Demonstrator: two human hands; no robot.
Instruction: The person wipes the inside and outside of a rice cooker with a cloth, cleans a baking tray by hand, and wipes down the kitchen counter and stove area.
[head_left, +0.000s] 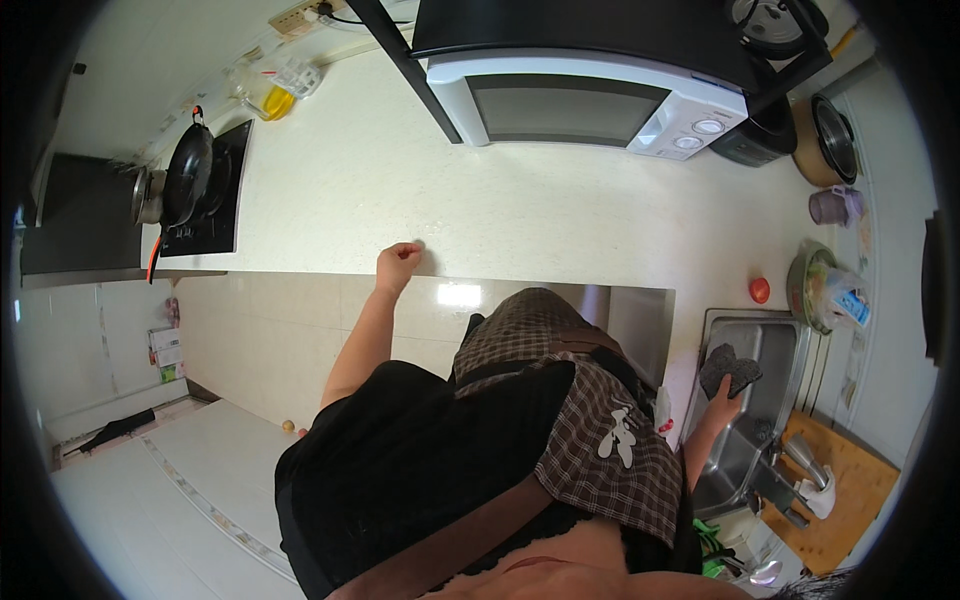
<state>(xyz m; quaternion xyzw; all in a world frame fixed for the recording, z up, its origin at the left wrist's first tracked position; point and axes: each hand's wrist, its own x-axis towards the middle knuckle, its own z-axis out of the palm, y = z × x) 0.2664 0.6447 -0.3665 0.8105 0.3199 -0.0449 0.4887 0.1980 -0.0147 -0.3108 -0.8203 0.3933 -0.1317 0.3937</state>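
My left hand (397, 265) is at the front edge of the white countertop (525, 217), its fingers curled together with nothing visible in them. Over the stainless steel sink (752, 322), my right hand (724, 409) grips a dark grey cloth (727, 370), which is folded and stands up from the fingers. A red tomato (759, 290) sits on the counter just beyond the sink's edge. Beside it, a green basin (801, 289) holds a plastic bag (844, 296) with printing on it.
A white microwave (570, 105) stands under a black shelf. At left, a black wok (187, 176) rests on an induction cooktop (238, 195), its handle past the counter edge. An oil jug (277, 103) stands behind. Right of the sink lie a wooden cutting board (855, 480) and a cleaver (780, 491).
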